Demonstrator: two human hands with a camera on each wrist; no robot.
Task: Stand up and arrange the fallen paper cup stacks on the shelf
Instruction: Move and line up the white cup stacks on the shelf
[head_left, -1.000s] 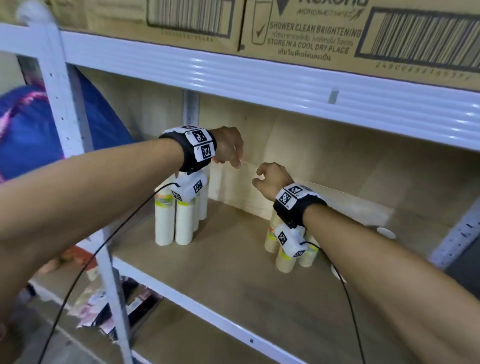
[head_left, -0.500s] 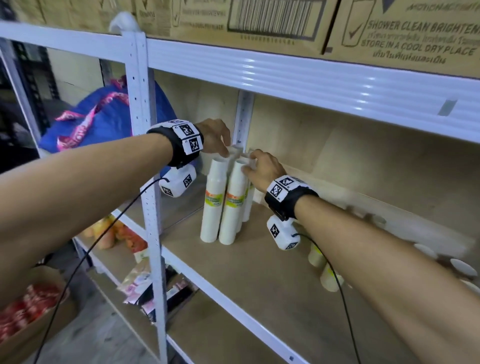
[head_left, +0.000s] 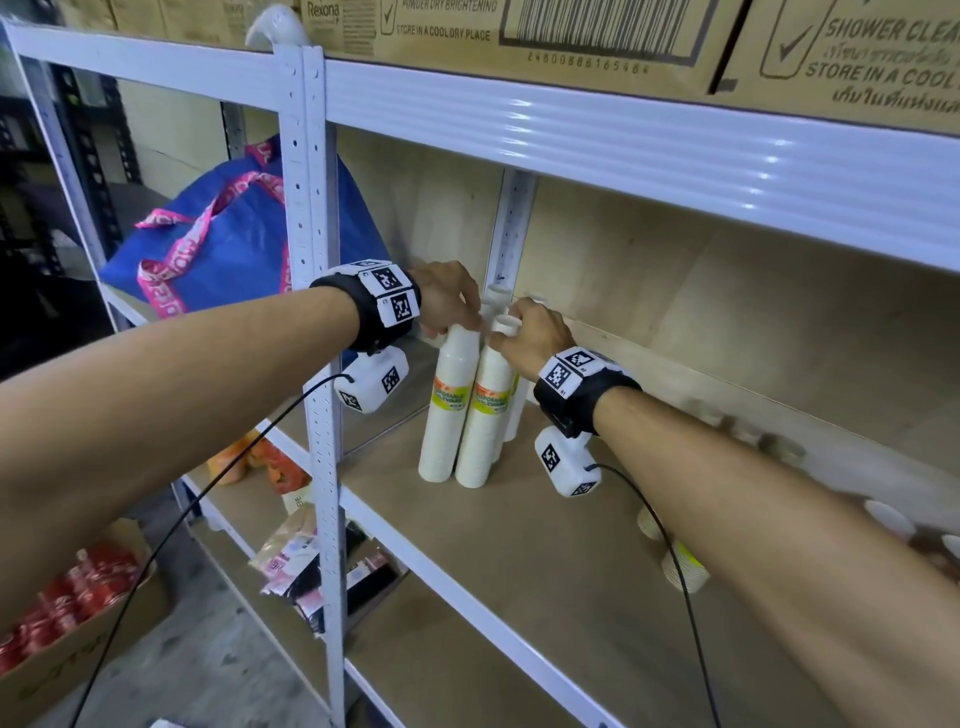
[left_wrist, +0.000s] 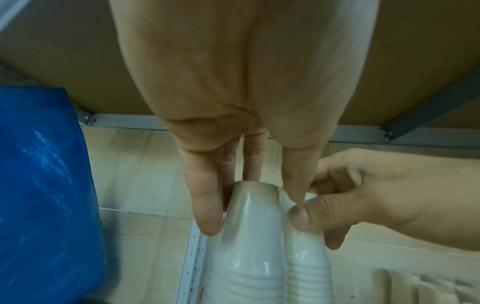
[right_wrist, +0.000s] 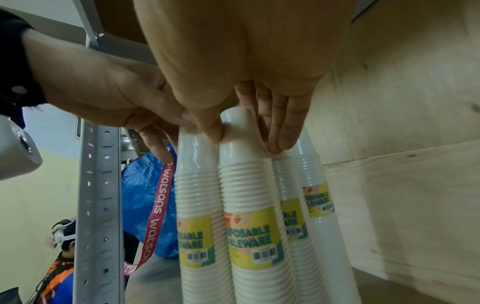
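Several tall plastic-wrapped stacks of white paper cups with yellow labels stand upright at the left end of the shelf board (head_left: 545, 571). My left hand (head_left: 465, 325) pinches the top of the front left stack (head_left: 449, 410); in the left wrist view this hand (left_wrist: 252, 209) has a finger on either side of that stack's top (left_wrist: 249, 246). My right hand (head_left: 501, 338) pinches the top of the front right stack (head_left: 488, 415), thumb and fingers (right_wrist: 278, 142) closed round its tip (right_wrist: 239, 121). Two more stacks (right_wrist: 306, 205) stand just behind.
A white shelf post (head_left: 317, 364) stands just left of the stacks, with a blue bag (head_left: 228, 234) beyond it. Cardboard boxes (head_left: 571, 36) sit on the shelf above. Shorter cup stacks (head_left: 685, 571) and loose cups (head_left: 888, 519) lie under and beyond my right forearm.
Both hands moved left from mid-shelf to the tall stacks and took hold of the tops of the two front ones. The head view swung left.
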